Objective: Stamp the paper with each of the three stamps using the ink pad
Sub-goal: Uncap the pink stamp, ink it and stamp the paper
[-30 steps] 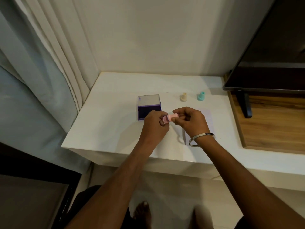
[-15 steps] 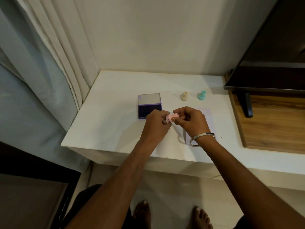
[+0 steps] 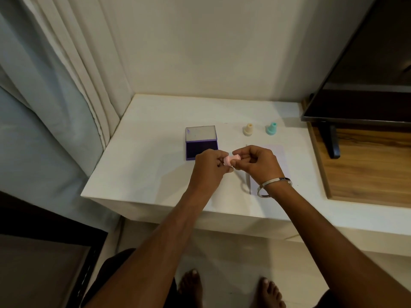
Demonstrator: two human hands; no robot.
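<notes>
A small pink stamp (image 3: 231,160) lies sideways between my two hands, above the white table (image 3: 142,165). My left hand (image 3: 209,166) pinches its left end and my right hand (image 3: 255,163) pinches its right end. Just behind my left hand sits the purple ink pad (image 3: 201,143), its lid open. A beige stamp (image 3: 248,129) and a teal stamp (image 3: 271,128) stand upright farther back. The pale paper (image 3: 279,152) lies flat under my right hand, mostly hidden by it.
A dark TV screen (image 3: 364,85) on a black stand (image 3: 332,141) rests on a wooden surface (image 3: 367,165) at the right. Curtains (image 3: 66,74) hang at the left. The table's front edge runs below my wrists.
Both hands stay together on the pink stamp; it has shifted only slightly between the fingers. Nothing else on the table has moved.
</notes>
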